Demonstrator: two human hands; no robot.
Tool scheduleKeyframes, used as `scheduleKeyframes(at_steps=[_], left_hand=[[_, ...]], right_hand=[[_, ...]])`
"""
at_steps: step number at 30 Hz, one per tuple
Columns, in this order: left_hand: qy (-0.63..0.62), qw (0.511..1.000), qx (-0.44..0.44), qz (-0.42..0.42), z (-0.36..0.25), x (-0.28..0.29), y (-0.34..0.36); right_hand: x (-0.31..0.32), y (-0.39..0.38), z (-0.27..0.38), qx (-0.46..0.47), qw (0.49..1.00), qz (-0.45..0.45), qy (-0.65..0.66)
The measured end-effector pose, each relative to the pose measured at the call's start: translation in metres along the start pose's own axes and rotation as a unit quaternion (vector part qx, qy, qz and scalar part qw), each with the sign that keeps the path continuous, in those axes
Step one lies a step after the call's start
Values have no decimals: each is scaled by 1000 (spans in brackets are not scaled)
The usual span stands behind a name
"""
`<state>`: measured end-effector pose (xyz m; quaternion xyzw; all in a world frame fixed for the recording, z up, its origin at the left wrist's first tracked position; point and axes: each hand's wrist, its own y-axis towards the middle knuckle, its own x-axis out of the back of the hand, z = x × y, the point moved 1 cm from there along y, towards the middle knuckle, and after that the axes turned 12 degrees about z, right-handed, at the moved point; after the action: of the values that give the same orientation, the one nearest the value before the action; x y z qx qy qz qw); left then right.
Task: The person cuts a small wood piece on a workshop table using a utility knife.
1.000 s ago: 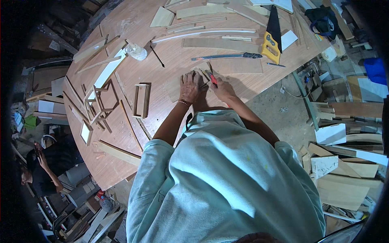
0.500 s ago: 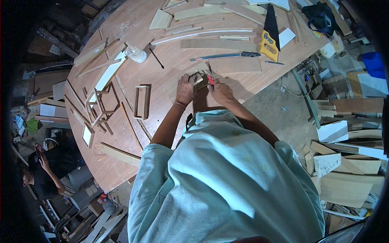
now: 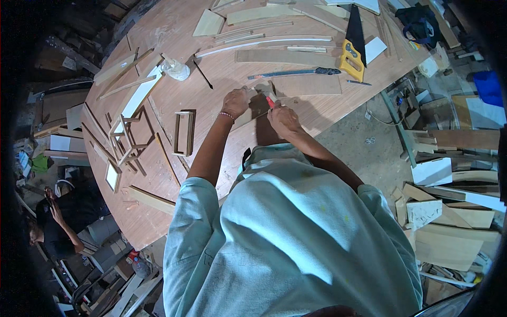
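My right hand (image 3: 285, 120) is closed around a small red-handled tool (image 3: 270, 102), its tip pointing away from me over the wooden table (image 3: 211, 127). The tool's kind is too small to tell. Beside it my left hand (image 3: 236, 102) has bent fingers drawn together, slightly blurred, at a small pale piece (image 3: 253, 92) that I cannot make out. Just beyond both hands lies a long thin bluish blade-like tool (image 3: 293, 73). A flat wood panel (image 3: 311, 85) lies right of it. A dark pointed tool (image 3: 203, 74) rests beyond my left hand.
A yellow-handled saw (image 3: 352, 58) lies far right on the table. Wood strips (image 3: 264, 45) spread across the far side. At left stand a small rectangular wooden frame (image 3: 183, 133), an angular frame (image 3: 127, 140) and a clear plastic container (image 3: 175, 70). Another person (image 3: 66, 222) sits left; scrap boards (image 3: 449, 238) pile right.
My left hand has moved left and slightly away from me; the pale wood strip at its fingertips no longer shows. My right hand with the red-handled tool has shifted slightly left and nearer me.
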<state>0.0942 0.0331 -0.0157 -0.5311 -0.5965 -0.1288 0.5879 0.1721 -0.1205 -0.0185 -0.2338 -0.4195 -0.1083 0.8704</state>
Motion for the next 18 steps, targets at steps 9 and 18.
scheduleKeyframes(at_steps=[9, 18], left_hand=[[-8, 1000, 11, -11, 2, -1, 4], [5, 1000, 13, -9, -3, 3, -1]], right_hand=[[-3, 3, 9, -29, 999, 30, 32], [-1, -3, 20, -38, 998, 48, 24]])
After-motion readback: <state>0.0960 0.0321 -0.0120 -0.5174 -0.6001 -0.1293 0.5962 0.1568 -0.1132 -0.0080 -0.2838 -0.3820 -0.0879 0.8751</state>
